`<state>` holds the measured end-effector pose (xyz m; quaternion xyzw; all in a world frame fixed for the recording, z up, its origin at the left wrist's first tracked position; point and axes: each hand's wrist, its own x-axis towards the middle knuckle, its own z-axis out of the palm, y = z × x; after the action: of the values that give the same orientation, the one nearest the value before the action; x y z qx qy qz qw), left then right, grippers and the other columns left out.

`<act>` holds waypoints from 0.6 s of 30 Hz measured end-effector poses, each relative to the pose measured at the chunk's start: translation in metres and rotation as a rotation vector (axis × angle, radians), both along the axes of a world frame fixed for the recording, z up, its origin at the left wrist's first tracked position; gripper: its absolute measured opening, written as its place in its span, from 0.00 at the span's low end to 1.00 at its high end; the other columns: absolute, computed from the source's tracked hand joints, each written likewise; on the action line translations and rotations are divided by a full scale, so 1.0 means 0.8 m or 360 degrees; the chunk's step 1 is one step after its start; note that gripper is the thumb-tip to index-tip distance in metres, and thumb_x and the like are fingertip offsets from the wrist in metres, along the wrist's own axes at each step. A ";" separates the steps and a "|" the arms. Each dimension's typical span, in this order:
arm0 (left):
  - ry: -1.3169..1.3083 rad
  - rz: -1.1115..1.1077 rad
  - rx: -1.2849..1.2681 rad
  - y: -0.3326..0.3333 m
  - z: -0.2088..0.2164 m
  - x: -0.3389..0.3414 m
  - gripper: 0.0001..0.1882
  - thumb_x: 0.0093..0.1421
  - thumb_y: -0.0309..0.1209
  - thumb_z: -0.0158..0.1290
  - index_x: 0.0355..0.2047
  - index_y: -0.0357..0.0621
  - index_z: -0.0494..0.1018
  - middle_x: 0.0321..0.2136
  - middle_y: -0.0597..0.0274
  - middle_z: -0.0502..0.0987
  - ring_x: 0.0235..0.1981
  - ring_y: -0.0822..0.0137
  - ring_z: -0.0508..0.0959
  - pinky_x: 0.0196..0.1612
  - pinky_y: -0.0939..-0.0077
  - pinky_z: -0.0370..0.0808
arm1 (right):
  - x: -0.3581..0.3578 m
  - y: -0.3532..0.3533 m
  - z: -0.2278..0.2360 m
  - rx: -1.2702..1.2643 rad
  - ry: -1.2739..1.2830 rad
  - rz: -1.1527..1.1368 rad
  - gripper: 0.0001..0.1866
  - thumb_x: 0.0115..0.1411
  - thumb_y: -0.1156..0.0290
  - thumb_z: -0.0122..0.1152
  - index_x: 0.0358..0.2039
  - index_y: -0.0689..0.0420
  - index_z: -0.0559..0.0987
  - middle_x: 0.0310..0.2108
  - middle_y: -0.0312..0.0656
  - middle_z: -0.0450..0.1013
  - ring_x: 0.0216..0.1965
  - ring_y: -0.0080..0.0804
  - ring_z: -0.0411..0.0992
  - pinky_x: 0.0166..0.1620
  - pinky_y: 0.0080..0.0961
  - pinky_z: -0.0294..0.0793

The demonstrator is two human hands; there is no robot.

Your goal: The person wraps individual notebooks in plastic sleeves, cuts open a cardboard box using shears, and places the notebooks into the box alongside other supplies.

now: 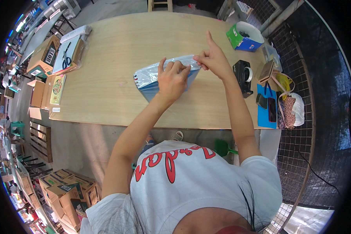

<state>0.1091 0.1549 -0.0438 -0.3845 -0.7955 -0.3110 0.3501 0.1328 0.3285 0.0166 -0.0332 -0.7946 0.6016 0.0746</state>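
A shiny clear plastic bag (146,77) with something flat and blue in it lies at a slant near the middle of the table. Over its upper part is my left hand (171,80), fingers bent and the thumb side pinching the plastic. My right hand (214,59) pinches the bag's upper right corner between thumb and curled fingers, while one finger points away from me. What exactly the blue contents are, I cannot make out.
On the wooden table (117,50), a black tape dispenser (242,78) and a green-and-blue box (245,37) stand right. A blue clipboard (266,105) holds a phone (272,114). Scissors (66,60) lie far left, beside cartons (43,58). Wire mesh (300,117) borders the right.
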 end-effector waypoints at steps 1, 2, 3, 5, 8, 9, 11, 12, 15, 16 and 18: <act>-0.0005 -0.0004 0.0011 0.001 0.000 -0.001 0.07 0.50 0.28 0.60 0.30 0.51 0.81 0.24 0.72 0.72 0.29 0.69 0.73 0.57 0.49 0.64 | -0.011 -0.001 0.003 0.0208 -0.0072 0.0014 0.51 0.54 0.77 0.63 0.69 0.63 0.38 0.18 0.38 0.69 0.17 0.21 0.65 0.22 0.18 0.65; -0.0003 -0.0008 0.0018 -0.001 -0.001 -0.001 0.07 0.50 0.28 0.60 0.30 0.51 0.81 0.24 0.72 0.72 0.29 0.69 0.73 0.57 0.49 0.64 | -0.020 0.000 0.001 0.0215 -0.0070 0.0009 0.51 0.54 0.77 0.63 0.69 0.63 0.38 0.18 0.38 0.69 0.17 0.21 0.65 0.22 0.18 0.65; -0.0031 -0.0013 -0.0005 -0.003 -0.003 -0.001 0.07 0.50 0.28 0.58 0.31 0.50 0.80 0.27 0.71 0.73 0.33 0.68 0.74 0.57 0.48 0.64 | -0.030 0.001 -0.009 0.0503 -0.0106 -0.0017 0.53 0.52 0.73 0.67 0.68 0.64 0.40 0.17 0.40 0.68 0.17 0.22 0.66 0.22 0.19 0.67; -0.0067 -0.0035 -0.0020 -0.002 0.000 0.001 0.07 0.50 0.27 0.57 0.32 0.50 0.79 0.30 0.69 0.74 0.36 0.66 0.76 0.58 0.47 0.64 | -0.043 0.016 -0.033 0.0801 -0.0151 -0.0059 0.54 0.50 0.69 0.70 0.68 0.64 0.42 0.16 0.41 0.68 0.18 0.23 0.67 0.23 0.21 0.68; -0.0058 -0.0040 -0.0140 -0.003 0.005 0.003 0.10 0.51 0.26 0.55 0.36 0.48 0.75 0.40 0.63 0.76 0.47 0.61 0.75 0.59 0.45 0.62 | -0.041 0.043 -0.051 0.1292 0.0172 -0.0133 0.58 0.46 0.62 0.74 0.67 0.66 0.45 0.15 0.41 0.66 0.19 0.23 0.66 0.24 0.23 0.69; -0.0123 -0.0083 -0.0150 -0.007 0.000 0.000 0.08 0.53 0.27 0.55 0.35 0.46 0.73 0.43 0.62 0.75 0.49 0.59 0.74 0.59 0.44 0.63 | -0.035 0.034 -0.040 0.1107 -0.0052 -0.0084 0.58 0.45 0.60 0.75 0.67 0.67 0.46 0.22 0.47 0.71 0.27 0.31 0.72 0.30 0.24 0.72; -0.0184 -0.0125 -0.0154 -0.011 -0.006 0.000 0.08 0.55 0.28 0.55 0.35 0.45 0.70 0.47 0.61 0.75 0.52 0.58 0.73 0.58 0.43 0.63 | -0.017 0.032 -0.040 0.0927 -0.0271 -0.0036 0.59 0.44 0.59 0.76 0.66 0.67 0.47 0.30 0.52 0.76 0.34 0.39 0.77 0.37 0.24 0.75; -0.0189 -0.0126 -0.0225 -0.008 -0.005 0.001 0.10 0.55 0.31 0.55 0.38 0.46 0.71 0.48 0.60 0.75 0.53 0.57 0.72 0.60 0.44 0.61 | -0.007 0.042 -0.049 0.0633 -0.0387 -0.0013 0.56 0.46 0.58 0.74 0.67 0.65 0.49 0.29 0.48 0.75 0.33 0.38 0.76 0.36 0.25 0.74; -0.0269 -0.0087 -0.0332 -0.040 0.025 0.027 0.17 0.56 0.38 0.56 0.44 0.49 0.71 0.50 0.60 0.74 0.56 0.57 0.70 0.64 0.45 0.55 | 0.025 0.057 -0.084 0.0187 -0.0466 0.0109 0.49 0.53 0.53 0.68 0.67 0.60 0.52 0.30 0.40 0.72 0.33 0.35 0.73 0.37 0.25 0.72; -0.0326 -0.0066 -0.0336 -0.058 0.036 0.035 0.21 0.55 0.42 0.58 0.48 0.50 0.71 0.52 0.60 0.73 0.59 0.57 0.69 0.65 0.44 0.51 | 0.030 0.061 -0.092 0.0067 -0.0424 0.0184 0.45 0.57 0.50 0.62 0.67 0.58 0.54 0.32 0.38 0.70 0.34 0.33 0.71 0.39 0.24 0.71; -0.0514 0.0151 0.0018 -0.117 0.014 0.029 0.35 0.57 0.56 0.53 0.60 0.55 0.63 0.59 0.56 0.67 0.64 0.59 0.62 0.66 0.40 0.43 | 0.029 0.069 -0.122 -0.0326 -0.0396 0.0038 0.44 0.58 0.44 0.57 0.67 0.56 0.55 0.34 0.35 0.70 0.37 0.28 0.70 0.39 0.22 0.70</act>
<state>0.1320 0.0612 -0.0330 -0.2894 -0.8569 -0.3564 0.2342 0.1559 0.3835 -0.0810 -0.1053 -0.7325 0.6716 -0.0354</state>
